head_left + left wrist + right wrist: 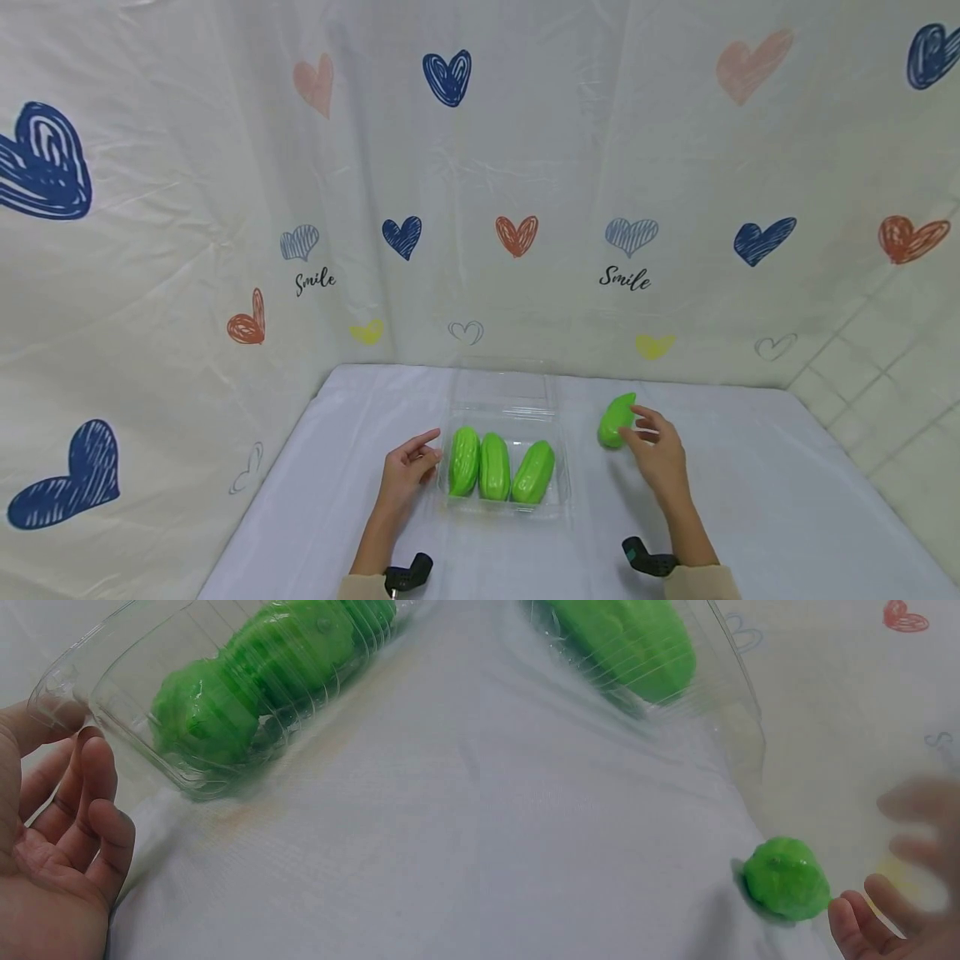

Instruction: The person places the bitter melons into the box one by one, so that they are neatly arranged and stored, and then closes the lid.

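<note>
Three glossy green toy vegetables (494, 467), plump and cucumber-like, lie side by side in a clear plastic container (558, 505), its lid (504, 390) folded back. My left hand (405, 471) is at the container's left edge, fingertips at the rim; in the left wrist view its thumb shows through the plastic. Another green toy vegetable (617, 421), with a pointed tip, lies on the table right of the container. Over its right side, my right hand (657, 452) has fingers and thumb spread apart; in the right wrist view the fingertips (840, 919) are right beside the vegetable.
White cloth covers the table (750, 500). Behind and to the left hangs a pale curtain (555, 150) printed with hearts and "Smile". A tiled wall (892, 375) shows at the right. Each wrist wears a black camera band.
</note>
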A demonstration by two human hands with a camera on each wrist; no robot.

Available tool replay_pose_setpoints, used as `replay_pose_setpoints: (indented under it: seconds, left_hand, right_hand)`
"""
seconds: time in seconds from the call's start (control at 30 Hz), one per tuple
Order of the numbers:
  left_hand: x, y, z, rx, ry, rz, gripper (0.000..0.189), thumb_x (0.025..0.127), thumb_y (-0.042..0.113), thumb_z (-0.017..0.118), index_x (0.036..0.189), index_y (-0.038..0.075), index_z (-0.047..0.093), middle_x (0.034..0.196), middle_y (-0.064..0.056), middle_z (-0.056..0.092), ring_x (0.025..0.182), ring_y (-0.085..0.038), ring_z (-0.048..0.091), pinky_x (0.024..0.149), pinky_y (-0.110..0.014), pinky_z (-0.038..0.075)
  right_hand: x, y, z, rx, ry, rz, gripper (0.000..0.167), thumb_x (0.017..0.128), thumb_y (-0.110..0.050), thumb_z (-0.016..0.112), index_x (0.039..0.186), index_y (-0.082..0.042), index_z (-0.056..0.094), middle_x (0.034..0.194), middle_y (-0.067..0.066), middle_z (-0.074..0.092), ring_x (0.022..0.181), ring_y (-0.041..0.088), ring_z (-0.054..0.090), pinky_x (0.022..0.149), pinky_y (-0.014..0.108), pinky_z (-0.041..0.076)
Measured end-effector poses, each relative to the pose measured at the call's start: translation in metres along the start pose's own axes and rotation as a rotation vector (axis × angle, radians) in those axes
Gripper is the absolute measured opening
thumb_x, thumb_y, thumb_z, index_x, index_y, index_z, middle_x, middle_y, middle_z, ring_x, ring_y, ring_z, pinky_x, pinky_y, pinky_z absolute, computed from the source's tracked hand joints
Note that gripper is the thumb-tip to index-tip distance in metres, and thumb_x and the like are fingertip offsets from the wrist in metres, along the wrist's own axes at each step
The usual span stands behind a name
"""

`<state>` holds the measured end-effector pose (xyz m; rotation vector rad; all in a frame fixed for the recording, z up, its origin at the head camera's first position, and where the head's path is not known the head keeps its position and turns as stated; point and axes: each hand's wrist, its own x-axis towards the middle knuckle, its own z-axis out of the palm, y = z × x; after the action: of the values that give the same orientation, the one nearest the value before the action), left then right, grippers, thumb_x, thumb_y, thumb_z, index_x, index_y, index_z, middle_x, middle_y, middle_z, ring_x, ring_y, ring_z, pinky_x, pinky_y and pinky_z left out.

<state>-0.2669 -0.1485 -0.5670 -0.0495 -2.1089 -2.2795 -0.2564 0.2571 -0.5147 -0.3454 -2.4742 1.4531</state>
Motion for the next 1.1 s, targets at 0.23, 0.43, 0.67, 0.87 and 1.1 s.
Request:
replay_pose_setpoints:
  seconds: [0.23,0.43,0.67,0.87,1.1]
  left_hand:
    - [-0.001,-0.001,0.001,0.0,-0.003,0.001,0.048,0.092,0.008,0.074,0.136,-0.005,0.061,0.082,0.002,0.063,0.065,-0.009,0.053,0.059,-0.022,0.046]
    - [0.0,-0.001,0.0,-0.013,0.001,-0.023,0.046,0.091,0.009,0.075,0.135,-0.001,0.063,0.083,0.001,0.063,0.065,-0.01,0.053,0.059,-0.022,0.046]
    - [0.002,-0.002,-0.001,-0.001,0.002,-0.019,0.045,0.093,0.01,0.073,0.136,-0.002,0.063,0.082,0.001,0.063,0.064,-0.01,0.053,0.059,-0.022,0.046]
    - [0.0,-0.002,-0.001,-0.017,0.001,-0.017,0.045,0.092,0.01,0.074,0.135,0.001,0.064,0.083,0.0,0.062,0.065,-0.011,0.052,0.059,-0.022,0.045]
    - [0.001,-0.002,-0.001,-0.015,-0.011,-0.007,0.048,0.092,0.011,0.074,0.136,-0.004,0.061,0.082,0.003,0.062,0.064,-0.009,0.053,0.059,-0.022,0.046]
  right_hand:
    - [0.004,0.015,-0.001,0.032,-0.029,0.072,0.063,0.1,-0.035,0.065,0.155,-0.015,0.042,0.151,0.021,0.043,0.134,0.038,0.049,0.089,0.034,0.048]
    - [0.008,0.024,0.001,0.058,-0.049,0.113,0.07,0.1,-0.039,0.064,0.16,-0.016,0.034,0.157,0.023,0.036,0.14,0.041,0.043,0.096,0.041,0.049]
    - [0.017,0.029,0.003,0.061,-0.083,0.128,0.072,0.102,-0.039,0.061,0.162,-0.015,0.029,0.16,0.027,0.031,0.14,0.043,0.045,0.094,0.036,0.051]
    - [0.03,0.031,0.007,0.025,-0.097,0.138,0.075,0.102,-0.042,0.059,0.163,-0.015,0.025,0.16,0.028,0.03,0.14,0.044,0.046,0.099,0.045,0.052]
    - [0.042,0.028,0.012,-0.004,-0.102,0.15,0.076,0.1,-0.039,0.062,0.163,-0.013,0.026,0.158,0.029,0.031,0.14,0.046,0.044,0.096,0.043,0.053]
